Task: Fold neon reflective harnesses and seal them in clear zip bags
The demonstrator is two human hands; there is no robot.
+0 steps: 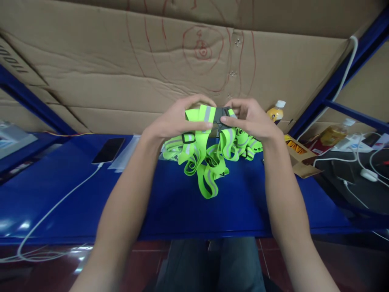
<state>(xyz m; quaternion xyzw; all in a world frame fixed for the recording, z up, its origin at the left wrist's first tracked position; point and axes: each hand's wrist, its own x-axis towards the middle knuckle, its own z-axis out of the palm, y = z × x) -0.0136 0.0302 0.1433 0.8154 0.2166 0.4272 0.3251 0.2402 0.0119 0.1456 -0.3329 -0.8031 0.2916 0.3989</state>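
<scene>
Between my two hands a neon yellow-green reflective strap (200,140) with a grey stripe is held up above the blue table. My left hand (182,115) is closed on a flat part of the strap, thumb in front. The fingers of my right hand (247,117) pinch a black plastic buckle (218,117) joined to the strap, with the thumb on its face. Loops of the strap hang below my hands. More bunched green straps (246,144) with black sliders lie behind and beside them; where one strap ends and another begins I cannot tell.
The blue table (194,215) stands against a cardboard wall (106,52) with red drawn lines. On the left are a phone (108,150) on a white cable and clear plastic bags (126,154). To the right stand a bottle (276,112) and an open cardboard box (299,154).
</scene>
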